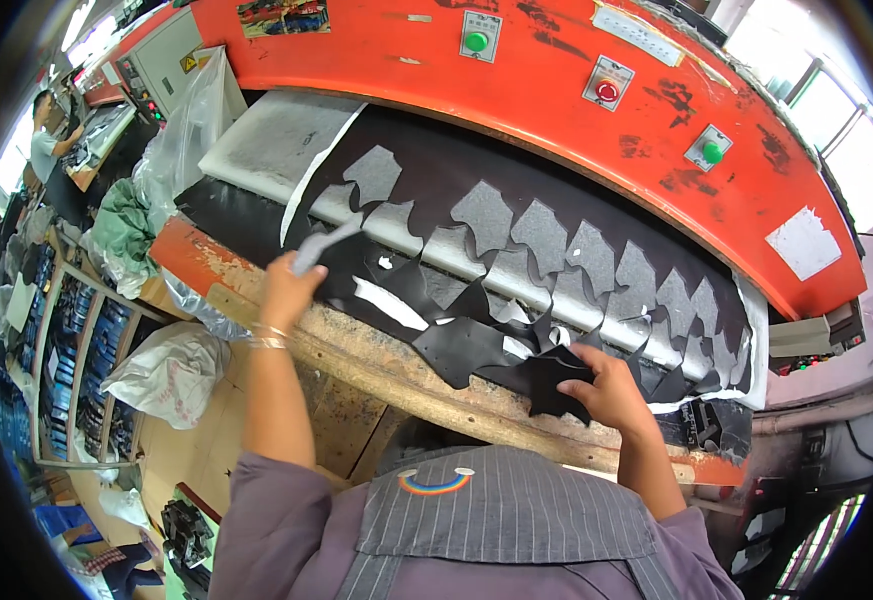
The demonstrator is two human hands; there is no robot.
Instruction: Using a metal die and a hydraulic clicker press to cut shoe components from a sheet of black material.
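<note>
My left hand (292, 292) is closed at the left end of the black sheet, a curled light-grey strip (326, 245) rising from between its fingers. My right hand (606, 390) pinches the edge of a black leather-like piece (554, 385), thumb on top, near the front of the work surface. Between my hands lies a ragged run of black scrap (461, 350) with jagged edges and white patches. Behind it, the dark sheet (436, 155) has a row of cut-out openings, through which grey and white layers show.
A red machine beam (396, 60) with green buttons and a red button (607, 91) spans the far side. A worn wooden ledge (356, 375) borders the front. At left stand a white sack (171, 375), a rack of blue items (71, 350) and a person (51, 155).
</note>
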